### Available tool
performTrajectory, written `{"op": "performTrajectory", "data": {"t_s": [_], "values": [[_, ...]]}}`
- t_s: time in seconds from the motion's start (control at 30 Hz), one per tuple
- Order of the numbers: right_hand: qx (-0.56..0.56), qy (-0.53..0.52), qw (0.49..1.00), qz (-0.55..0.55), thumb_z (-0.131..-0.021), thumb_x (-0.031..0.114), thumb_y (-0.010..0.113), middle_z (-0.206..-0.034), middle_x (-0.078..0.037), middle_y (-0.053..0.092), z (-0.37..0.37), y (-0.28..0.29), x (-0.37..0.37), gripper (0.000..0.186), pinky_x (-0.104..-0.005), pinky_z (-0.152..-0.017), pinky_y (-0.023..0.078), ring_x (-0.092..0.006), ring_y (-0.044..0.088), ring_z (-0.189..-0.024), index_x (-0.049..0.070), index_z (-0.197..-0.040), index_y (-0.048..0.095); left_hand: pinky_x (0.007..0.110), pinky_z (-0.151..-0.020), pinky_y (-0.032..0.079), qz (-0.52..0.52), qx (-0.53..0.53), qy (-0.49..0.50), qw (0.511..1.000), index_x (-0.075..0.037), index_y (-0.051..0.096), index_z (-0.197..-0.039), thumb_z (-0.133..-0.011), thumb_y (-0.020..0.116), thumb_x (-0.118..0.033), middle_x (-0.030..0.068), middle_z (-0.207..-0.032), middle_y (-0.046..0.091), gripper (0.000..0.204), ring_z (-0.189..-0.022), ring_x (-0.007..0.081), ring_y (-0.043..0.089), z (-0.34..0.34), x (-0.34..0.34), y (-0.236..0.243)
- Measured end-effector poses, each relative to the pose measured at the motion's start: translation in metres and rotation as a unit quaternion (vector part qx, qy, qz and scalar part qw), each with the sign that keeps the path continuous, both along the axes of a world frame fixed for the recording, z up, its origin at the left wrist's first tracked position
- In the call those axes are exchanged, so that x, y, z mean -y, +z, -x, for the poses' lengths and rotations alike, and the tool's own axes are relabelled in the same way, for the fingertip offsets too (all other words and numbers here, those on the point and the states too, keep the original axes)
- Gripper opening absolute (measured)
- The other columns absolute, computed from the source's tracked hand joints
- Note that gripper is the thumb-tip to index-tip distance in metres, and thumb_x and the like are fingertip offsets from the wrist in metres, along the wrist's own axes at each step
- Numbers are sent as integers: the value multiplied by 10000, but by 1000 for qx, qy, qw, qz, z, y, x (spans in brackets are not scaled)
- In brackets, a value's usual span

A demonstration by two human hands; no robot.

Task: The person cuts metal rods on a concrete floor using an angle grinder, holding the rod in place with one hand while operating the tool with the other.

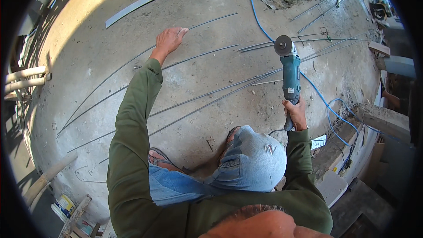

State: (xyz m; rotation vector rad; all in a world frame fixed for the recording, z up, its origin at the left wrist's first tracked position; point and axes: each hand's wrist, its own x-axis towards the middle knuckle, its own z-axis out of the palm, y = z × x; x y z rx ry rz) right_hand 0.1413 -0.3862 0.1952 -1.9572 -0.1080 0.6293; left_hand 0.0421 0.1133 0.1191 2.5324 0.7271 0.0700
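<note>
Head view, looking down at a dusty floor (198,0): gripping the grinder (291,72) in the right hand (297,112), wrapping around its rear handle (288,123), and pointing the disc (283,45) forward, out on the right side. Probably feeling nose-heavy like that, with so much weight hanging out ahead of a single grip. Likely dealing with something hard, rigid and fairly grippy, but guessing at a brittle disc, so keeping skin well clear of it; better off holding by the handle and adding a second palm further up for steadiness. Meanwhile holding the left hand (169,40) out at a rod (211,20), ahead and to the left, running long and thin out both sides. Pinching it or merely touching? Honestly can't tell from this angle. Probably feeling light for its length, stiff up close but whippy toward the ends, maybe a bit gritty too. Better off taking hold near the middle for balance, while watching out for rough ends swinging about.
</note>
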Motion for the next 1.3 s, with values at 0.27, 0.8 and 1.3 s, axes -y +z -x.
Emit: {"op": "performTrajectory", "data": {"t_s": [0.27,0.8,1.3], "values": [[-14,3,1000,-13,-744,126,748,-714,-4,542,4,-10,-9,408,-249,-428,441,-83,505,-478,43,-1072,520,469,-810,493,-95,6,-12,995,-158,693,-1141,-949,489,-522,136,-975,679,459,-951,358,635,-33,-50,14],[-55,-78,995,-42,-706,118,759,-788,6,560,6,-33,13,537,-245,-509,429,-76,525,-581,43,-1187,531,406,-772,410,-61,137,-177,973,-113,669,-961,-831,696,-294,65,-965,601,224,-936,261,576,0,133,-51],[-57,-198,977,-58,-730,94,738,-725,6,539,15,-31,75,423,-245,-451,429,-76,499,-503,44,-1084,512,404,-766,406,-147,117,-247,951,-130,702,-987,-834,686,-263,54,-944,588,203,-920,243,559,-120,219,-70]]}}
